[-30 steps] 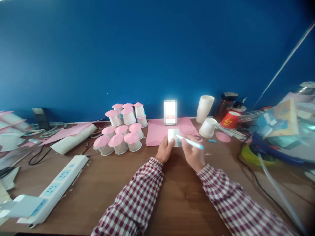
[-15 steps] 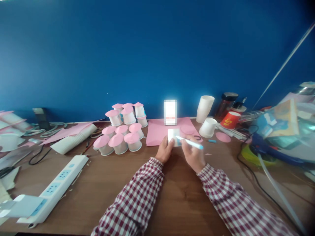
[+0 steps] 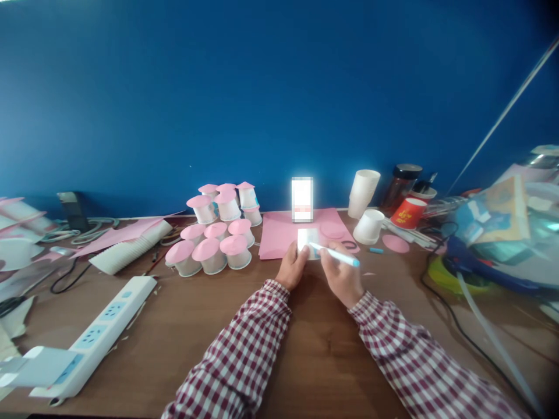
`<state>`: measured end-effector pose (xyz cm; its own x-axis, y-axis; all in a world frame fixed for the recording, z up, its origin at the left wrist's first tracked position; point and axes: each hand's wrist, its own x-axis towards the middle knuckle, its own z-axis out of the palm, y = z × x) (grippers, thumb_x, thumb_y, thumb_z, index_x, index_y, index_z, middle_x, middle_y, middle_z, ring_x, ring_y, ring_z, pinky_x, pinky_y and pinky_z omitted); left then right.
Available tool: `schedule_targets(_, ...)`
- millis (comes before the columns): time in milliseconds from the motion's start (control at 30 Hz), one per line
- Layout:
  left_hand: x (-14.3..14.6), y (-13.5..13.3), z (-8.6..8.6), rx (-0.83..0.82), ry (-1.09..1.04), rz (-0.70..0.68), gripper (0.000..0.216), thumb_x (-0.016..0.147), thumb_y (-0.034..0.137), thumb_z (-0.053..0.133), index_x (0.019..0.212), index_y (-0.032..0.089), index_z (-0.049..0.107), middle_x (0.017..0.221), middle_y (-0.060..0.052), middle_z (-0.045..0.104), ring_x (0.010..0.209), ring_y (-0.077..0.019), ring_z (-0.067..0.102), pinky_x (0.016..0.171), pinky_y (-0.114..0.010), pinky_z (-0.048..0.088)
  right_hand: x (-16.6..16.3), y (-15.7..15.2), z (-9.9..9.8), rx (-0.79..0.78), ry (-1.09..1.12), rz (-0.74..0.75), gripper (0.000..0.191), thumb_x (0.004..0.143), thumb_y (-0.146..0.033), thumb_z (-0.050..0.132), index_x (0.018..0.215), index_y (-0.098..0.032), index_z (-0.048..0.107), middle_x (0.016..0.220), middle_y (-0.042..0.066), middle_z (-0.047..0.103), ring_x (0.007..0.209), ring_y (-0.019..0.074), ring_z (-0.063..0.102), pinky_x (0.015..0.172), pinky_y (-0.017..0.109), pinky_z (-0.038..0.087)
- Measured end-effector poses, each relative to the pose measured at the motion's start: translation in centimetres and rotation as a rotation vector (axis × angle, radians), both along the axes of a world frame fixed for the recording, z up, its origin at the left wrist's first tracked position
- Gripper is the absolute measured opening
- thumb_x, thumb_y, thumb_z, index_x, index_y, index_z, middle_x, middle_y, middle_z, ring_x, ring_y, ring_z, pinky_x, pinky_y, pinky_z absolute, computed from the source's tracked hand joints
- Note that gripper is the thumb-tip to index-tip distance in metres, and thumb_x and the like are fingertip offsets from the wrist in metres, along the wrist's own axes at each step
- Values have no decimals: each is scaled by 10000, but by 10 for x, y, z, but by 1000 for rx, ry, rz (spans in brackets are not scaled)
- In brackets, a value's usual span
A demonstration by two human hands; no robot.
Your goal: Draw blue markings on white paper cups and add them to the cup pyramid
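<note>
My left hand (image 3: 293, 266) grips a small white paper cup (image 3: 307, 238) from its left side, over the near edge of a pink paper sheet (image 3: 279, 233). My right hand (image 3: 343, 276) is closed round a light-blue marker pen (image 3: 335, 254). The pen's tip touches the cup's side, where a patch of blue colour shows. Both arms wear red-and-white checked sleeves.
A pile of white cups with pink round lids (image 3: 213, 233) stands to the left. A white power strip (image 3: 94, 337) lies at the near left. A stack of cups (image 3: 363, 192), an upturned cup (image 3: 369, 226), a red cup (image 3: 407, 212), a pink disc (image 3: 395, 242) and cables (image 3: 454, 314) sit to the right.
The pen's tip has slid a little to the left and down across the cup. The left hand and the cup stay as they were.
</note>
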<state>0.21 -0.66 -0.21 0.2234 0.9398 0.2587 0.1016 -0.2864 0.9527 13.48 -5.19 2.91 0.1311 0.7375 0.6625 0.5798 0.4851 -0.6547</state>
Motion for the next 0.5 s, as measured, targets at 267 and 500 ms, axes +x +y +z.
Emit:
schedule_targets(267, 0, 1, -1, 3, -25, -11, 414, 870, 466, 402, 1107, 149, 522, 1055, -90, 572, 990, -208, 527, 917, -363, 412, 0, 0, 0, -6, -7, -15, 212, 879, -321, 470, 865, -163, 609, 803, 60, 666, 688, 156, 600, 648, 273, 486)
schedule_targets(500, 0, 1, -2, -20, -54, -17, 416, 864, 471, 411, 1113, 157, 526, 1075, -92, 574, 1008, -215, 528, 919, -364, 409, 1, 1, 1, 11, -2, -31, 197, 875, -309, 477, 857, -161, 606, 786, 56, 661, 685, 156, 601, 632, 264, 486)
